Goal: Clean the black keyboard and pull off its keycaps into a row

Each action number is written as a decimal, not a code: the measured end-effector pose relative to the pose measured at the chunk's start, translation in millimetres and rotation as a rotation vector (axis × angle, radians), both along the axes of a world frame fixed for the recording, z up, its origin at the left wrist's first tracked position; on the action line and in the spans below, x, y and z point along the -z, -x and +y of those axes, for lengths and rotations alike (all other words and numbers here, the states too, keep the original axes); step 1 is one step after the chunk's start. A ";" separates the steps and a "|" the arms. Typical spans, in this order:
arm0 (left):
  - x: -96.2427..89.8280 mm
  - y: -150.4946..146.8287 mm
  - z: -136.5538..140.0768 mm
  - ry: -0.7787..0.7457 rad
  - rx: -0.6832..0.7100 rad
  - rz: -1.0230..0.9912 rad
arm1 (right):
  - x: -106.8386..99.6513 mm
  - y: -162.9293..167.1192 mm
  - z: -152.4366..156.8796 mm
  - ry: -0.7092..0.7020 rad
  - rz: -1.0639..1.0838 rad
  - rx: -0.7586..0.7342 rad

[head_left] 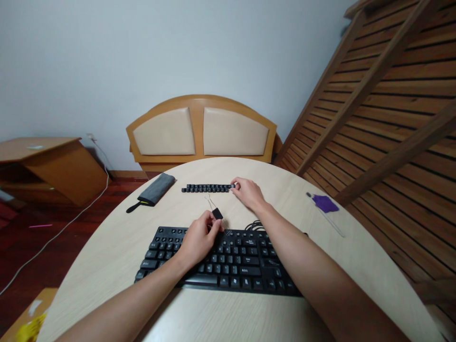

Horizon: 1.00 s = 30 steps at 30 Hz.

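A black keyboard [245, 261] lies across the near part of the round table, with some key spots bare along its top rows. Over it, my left hand [201, 235] is closed around a keycap puller [217, 213], whose wire prongs point away from me. Farther back, several loose black keycaps [206, 188] stand in two rows. My right hand [247, 191] pinches a keycap [232, 185] at the right end of those rows. The keyboard's coiled cable [254, 225] shows partly behind my right forearm.
On the round table [117, 247], a grey pouch [156, 189] lies at the left. A purple cloth piece [326, 204] and a thin white stick [333, 223] lie at the right. Behind stands a wooden headboard [198, 130]; slatted wood panels [374, 95] lean at the right.
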State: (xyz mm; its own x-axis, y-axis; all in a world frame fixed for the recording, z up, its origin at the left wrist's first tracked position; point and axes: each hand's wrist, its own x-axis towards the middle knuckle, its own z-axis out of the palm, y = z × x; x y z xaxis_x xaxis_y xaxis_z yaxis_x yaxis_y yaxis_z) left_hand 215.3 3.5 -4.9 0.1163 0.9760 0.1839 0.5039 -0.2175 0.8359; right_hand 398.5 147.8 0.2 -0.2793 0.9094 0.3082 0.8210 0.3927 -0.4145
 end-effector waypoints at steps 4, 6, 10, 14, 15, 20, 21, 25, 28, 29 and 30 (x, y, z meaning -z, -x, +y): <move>-1.2 0.1 -0.2 0.008 0.001 0.007 | 1.6 0.5 1.6 0.022 -0.034 0.022; -1.7 -0.2 -0.4 0.010 0.002 0.005 | 2.9 0.9 3.0 0.037 -0.045 0.033; -0.7 -0.7 -0.4 0.007 0.007 -0.002 | 6.2 1.0 4.4 0.067 -0.067 0.039; 0.4 -0.7 -0.4 -0.003 0.003 -0.013 | 7.5 2.2 4.8 0.080 -0.075 0.040; 0.4 -0.7 -0.4 -0.004 0.002 -0.017 | 7.5 2.7 5.0 0.082 -0.075 0.040; -1.4 -0.9 -0.3 0.004 0.002 -0.024 | 7.0 5.1 6.0 0.082 -0.080 0.029; -1.7 -0.9 -0.4 0.006 0.001 -0.025 | 6.9 5.4 6.2 0.082 -0.082 0.027; -1.9 -1.0 -0.6 0.010 -0.005 -0.020 | 6.9 5.3 7.1 0.083 -0.087 0.019; -1.6 -0.9 -0.6 0.010 -0.002 -0.028 | 7.1 4.7 7.9 0.081 -0.087 0.011; -1.7 -1.0 -0.6 0.009 -0.001 -0.034 | 7.1 4.6 8.1 0.080 -0.087 0.008; -1.9 -1.1 -0.5 0.009 0.000 -0.041 | 7.2 4.4 8.3 0.079 -0.086 0.006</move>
